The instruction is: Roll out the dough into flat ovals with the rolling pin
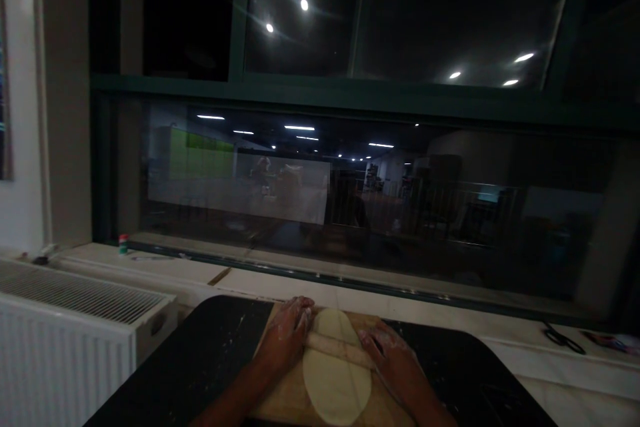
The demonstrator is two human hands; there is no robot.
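Note:
An oval sheet of pale dough (337, 390) lies flat on a wooden board (283, 403). Across its upper half rests a rolling pin (337, 348), tilted slightly down to the right. My left hand (290, 327), dusted with flour, is closed on the pin's left end. At the right end, my right hand (387, 348), floury too, has its fingers curled over the pin. The palms hide both ends of the pin.
The board sits on a black table (210, 347) with white flour specks. Behind it runs a white windowsill (320, 293) with scissors (564, 339) at the right and a small red-capped bottle (123, 245) at the left. A radiator (65, 347) stands left.

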